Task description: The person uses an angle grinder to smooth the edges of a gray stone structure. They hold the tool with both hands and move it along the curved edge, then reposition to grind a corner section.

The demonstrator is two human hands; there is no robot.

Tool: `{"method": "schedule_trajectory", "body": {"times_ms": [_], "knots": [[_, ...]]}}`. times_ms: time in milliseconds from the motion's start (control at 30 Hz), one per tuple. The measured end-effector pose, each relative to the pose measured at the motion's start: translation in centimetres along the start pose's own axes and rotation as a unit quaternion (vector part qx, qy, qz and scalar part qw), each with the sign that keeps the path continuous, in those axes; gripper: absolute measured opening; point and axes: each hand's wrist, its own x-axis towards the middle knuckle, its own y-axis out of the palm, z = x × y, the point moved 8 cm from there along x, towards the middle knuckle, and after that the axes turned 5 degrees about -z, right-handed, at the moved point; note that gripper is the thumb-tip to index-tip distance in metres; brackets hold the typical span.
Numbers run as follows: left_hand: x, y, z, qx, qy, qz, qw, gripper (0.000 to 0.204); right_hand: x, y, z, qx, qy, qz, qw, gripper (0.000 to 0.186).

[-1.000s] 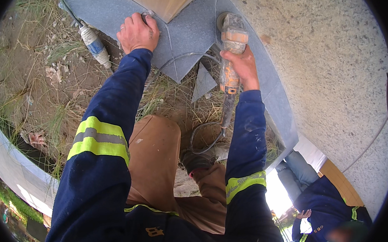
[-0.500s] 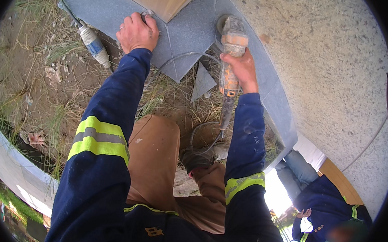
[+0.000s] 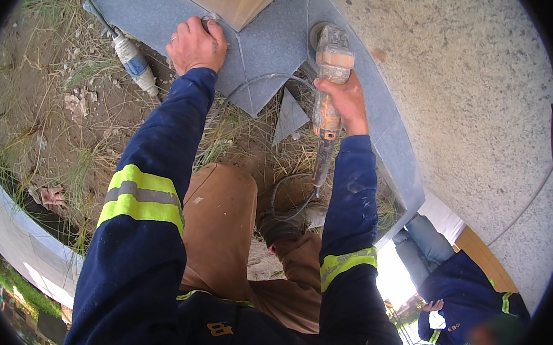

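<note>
On smooth grey stone slab: left hand, dusty angle grinder.

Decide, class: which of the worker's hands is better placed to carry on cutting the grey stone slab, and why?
The right hand, most likely: it already grips the angle grinder, whose head sits against the grey stone slab. The left hand lies flat on the slab, apparently steadying it, well away from the tool.

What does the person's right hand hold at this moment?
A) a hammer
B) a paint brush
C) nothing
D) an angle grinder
D: the right hand grips the body of an angle grinder whose head lies against the grey stone slab, while the left hand rests flat on the slab.
</note>
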Motion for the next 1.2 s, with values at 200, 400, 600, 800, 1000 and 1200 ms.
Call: {"method": "schedule_trajectory", "body": {"times_ms": [200, 400, 600, 800, 1000, 1200], "knots": [[0.0, 0.1, 0.1, 0.003, 0.003, -0.004, 1.0, 0.028, -0.4, 0.0, -0.1, -0.001, -0.006, -0.001, 1.0, 0.066], [0.0, 0.1, -0.1, -0.002, -0.003, 0.007, 1.0, 0.029, -0.2, -0.4, -0.5, -0.02, -0.012, -0.018, 1.0, 0.064], [0.1, 0.0, 0.0, 0.007, -0.003, 0.017, 1.0, 0.03, -0.5, -0.1, 0.3, -0.015, -0.011, 0.002, 1.0, 0.065], [0.0, 0.2, 0.1, 0.004, -0.001, 0.013, 1.0, 0.03, -0.9, -0.2, -0.2, -0.008, -0.008, -0.002, 1.0, 0.07], [0.1, 0.1, 0.1, 0.002, -0.007, 0.018, 1.0, 0.03, -1.3, -0.4, -0.6, -0.02, -0.002, -0.009, 1.0, 0.072], [0.0, 0.3, 0.2, -0.002, -0.024, 0.048, 0.999, 0.034, -1.6, -0.5, -0.9, -0.021, -0.006, -0.006, 1.0, 0.075]]}}
